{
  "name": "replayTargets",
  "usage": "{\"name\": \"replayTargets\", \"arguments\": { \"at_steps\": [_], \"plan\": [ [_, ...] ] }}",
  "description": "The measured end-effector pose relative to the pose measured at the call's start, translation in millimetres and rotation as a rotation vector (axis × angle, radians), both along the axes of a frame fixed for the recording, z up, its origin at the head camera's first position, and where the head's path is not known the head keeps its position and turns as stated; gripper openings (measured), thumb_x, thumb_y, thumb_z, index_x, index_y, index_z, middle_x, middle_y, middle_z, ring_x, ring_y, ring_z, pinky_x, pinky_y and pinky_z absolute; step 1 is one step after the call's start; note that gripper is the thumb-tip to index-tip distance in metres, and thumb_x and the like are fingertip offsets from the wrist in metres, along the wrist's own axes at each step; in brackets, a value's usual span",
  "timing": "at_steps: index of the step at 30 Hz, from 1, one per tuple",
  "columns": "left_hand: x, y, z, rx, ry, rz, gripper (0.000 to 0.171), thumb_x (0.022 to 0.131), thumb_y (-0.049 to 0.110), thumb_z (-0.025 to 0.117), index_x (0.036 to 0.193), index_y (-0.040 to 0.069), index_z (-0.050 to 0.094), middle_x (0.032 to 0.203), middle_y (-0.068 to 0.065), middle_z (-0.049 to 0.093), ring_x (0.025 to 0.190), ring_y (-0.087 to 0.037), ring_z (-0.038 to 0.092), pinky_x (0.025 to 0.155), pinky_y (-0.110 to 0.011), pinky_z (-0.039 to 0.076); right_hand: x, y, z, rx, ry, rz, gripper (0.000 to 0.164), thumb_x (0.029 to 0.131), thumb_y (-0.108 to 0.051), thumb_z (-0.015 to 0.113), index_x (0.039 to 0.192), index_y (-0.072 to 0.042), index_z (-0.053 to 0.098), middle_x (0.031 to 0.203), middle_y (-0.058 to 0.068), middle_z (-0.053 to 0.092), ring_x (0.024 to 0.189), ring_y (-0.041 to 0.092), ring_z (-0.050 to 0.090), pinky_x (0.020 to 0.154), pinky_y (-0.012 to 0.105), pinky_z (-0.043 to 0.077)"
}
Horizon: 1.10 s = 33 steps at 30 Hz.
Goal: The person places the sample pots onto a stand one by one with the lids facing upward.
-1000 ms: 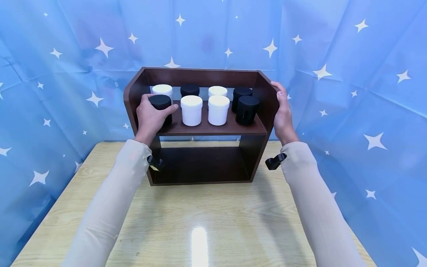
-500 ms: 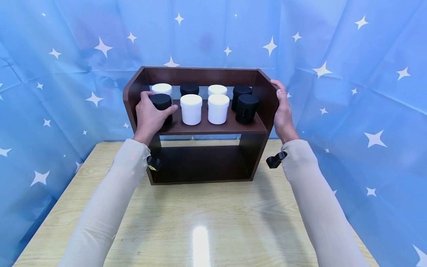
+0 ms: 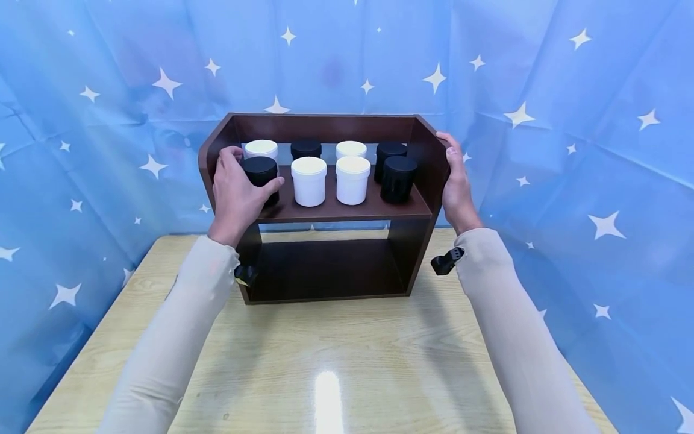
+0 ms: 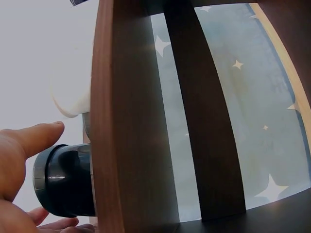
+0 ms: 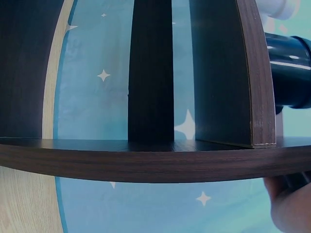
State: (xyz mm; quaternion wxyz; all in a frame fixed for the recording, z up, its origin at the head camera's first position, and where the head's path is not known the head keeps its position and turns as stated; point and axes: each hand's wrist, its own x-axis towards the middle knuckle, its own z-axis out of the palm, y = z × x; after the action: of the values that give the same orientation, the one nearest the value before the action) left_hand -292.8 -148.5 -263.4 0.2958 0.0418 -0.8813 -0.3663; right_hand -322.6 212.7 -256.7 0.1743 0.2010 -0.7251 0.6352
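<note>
A dark brown two-tier shelf (image 3: 333,209) stands on the table, and its upper board bears two rows of lidded jars. The front-left black jar (image 3: 261,171) is upright between the thumb and fingers of my left hand (image 3: 237,196). In the left wrist view the thumb lies straight, a small gap from this black jar (image 4: 68,179), with the fingers on its other side. My right hand (image 3: 458,188) grips the shelf's right side panel (image 3: 430,160) near its upper edge; in the right wrist view only part of this hand (image 5: 292,209) shows.
Beside the black jar stand two white jars (image 3: 309,182) and another black jar (image 3: 399,179) in front. Behind them are white and black jars, partly hidden. The lower board (image 3: 329,271) bears nothing. A starred blue curtain (image 3: 569,150) surrounds the wooden table (image 3: 282,361).
My left hand has shifted slightly left, and its fingers have spread away from the front-left black jar. The jars keep their places. My right hand stays on the side panel.
</note>
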Motion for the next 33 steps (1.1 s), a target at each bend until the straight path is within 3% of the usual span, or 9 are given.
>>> {"name": "replayTargets", "arguments": {
  "at_steps": [9,11,14,18,22,24,27,29,33],
  "plan": [
    [15.6,3.0,9.7,-0.093,0.130,-0.019,0.082,0.085,0.039,0.079,0.144,0.002,0.035,0.145,-0.021,0.045,0.134,-0.034,0.046,0.115,-0.051,0.038,-0.5,2.9,0.0,-0.007,0.008,-0.005,0.051,0.109,-0.034,0.017,0.155,-0.018,0.031,0.156,0.015,0.031,0.135,0.031,0.037,0.109,0.047,0.036],
    [26.1,5.7,11.8,-0.129,0.199,-0.046,0.082,0.086,0.039,0.078,0.145,0.002,0.036,0.146,-0.020,0.046,0.133,-0.034,0.047,0.114,-0.050,0.041,-0.1,3.4,-0.8,-0.009,0.007,-0.003,0.051,0.108,-0.034,0.017,0.155,-0.019,0.031,0.156,0.015,0.031,0.135,0.030,0.037,0.110,0.048,0.035],
    [46.0,11.2,11.2,-0.210,0.382,-0.129,0.077,0.086,0.034,0.079,0.144,0.000,0.041,0.144,-0.021,0.050,0.130,-0.034,0.051,0.111,-0.049,0.046,-0.8,3.8,-1.0,-0.028,0.013,0.018,0.051,0.109,-0.034,0.018,0.155,-0.018,0.031,0.156,0.015,0.031,0.135,0.030,0.037,0.110,0.048,0.035],
    [72.8,19.9,0.4,-0.356,0.622,-0.262,0.067,0.087,0.024,0.078,0.140,-0.004,0.047,0.138,-0.023,0.056,0.127,-0.035,0.056,0.109,-0.047,0.047,-4.1,3.2,1.5,-0.054,0.036,0.047,0.050,0.109,-0.033,0.019,0.154,-0.017,0.033,0.154,0.016,0.033,0.135,0.029,0.038,0.111,0.048,0.035],
    [98.1,26.4,-25.3,-0.462,0.701,-0.333,0.057,0.093,0.030,0.068,0.136,-0.004,0.053,0.133,-0.024,0.061,0.126,-0.039,0.060,0.104,-0.052,0.050,-6.5,4.8,3.4,-0.033,0.044,0.062,0.050,0.109,-0.033,0.020,0.154,-0.017,0.033,0.153,0.016,0.035,0.133,0.030,0.039,0.109,0.045,0.037],
    [110.5,24.1,-41.6,-0.511,0.670,-0.352,0.055,0.097,0.038,0.061,0.134,-0.002,0.057,0.132,-0.023,0.063,0.126,-0.041,0.060,0.102,-0.057,0.050,-12.7,9.1,-1.2,0.001,0.029,0.049,0.050,0.109,-0.036,0.020,0.155,-0.022,0.033,0.154,0.013,0.035,0.136,0.027,0.039,0.110,0.045,0.036],
    [121.0,11.1,-61.6,-0.617,0.534,-0.377,0.060,0.101,0.052,0.047,0.138,0.006,0.057,0.136,-0.022,0.062,0.132,-0.042,0.056,0.103,-0.065,0.046,-19.2,19.2,-6.3,0.072,-0.012,0.011,0.050,0.109,-0.040,0.021,0.158,-0.031,0.029,0.161,0.005,0.030,0.146,0.022,0.030,0.119,0.047,0.028],
    [125.2,-1.3,-69.6,-0.696,0.363,-0.387,0.064,0.101,0.059,0.043,0.145,0.014,0.052,0.144,-0.020,0.057,0.139,-0.043,0.048,0.106,-0.069,0.040,-21.3,27.5,-9.0,0.132,-0.042,-0.022,0.050,0.109,-0.044,0.021,0.158,-0.037,0.025,0.165,-0.003,0.025,0.152,0.018,0.023,0.123,0.051,0.021],
    [130.7,-22.7,-79.6,-0.813,0.046,-0.369,0.070,0.097,0.063,0.049,0.155,0.028,0.037,0.157,-0.017,0.042,0.149,-0.048,0.031,0.108,-0.078,0.028,-9.8,39.8,-15.1,0.234,-0.111,-0.055,0.057,0.107,-0.055,0.017,0.157,-0.032,0.030,0.160,0.004,0.032,0.145,0.028,0.037,0.113,0.054,0.033]
  ]
}}
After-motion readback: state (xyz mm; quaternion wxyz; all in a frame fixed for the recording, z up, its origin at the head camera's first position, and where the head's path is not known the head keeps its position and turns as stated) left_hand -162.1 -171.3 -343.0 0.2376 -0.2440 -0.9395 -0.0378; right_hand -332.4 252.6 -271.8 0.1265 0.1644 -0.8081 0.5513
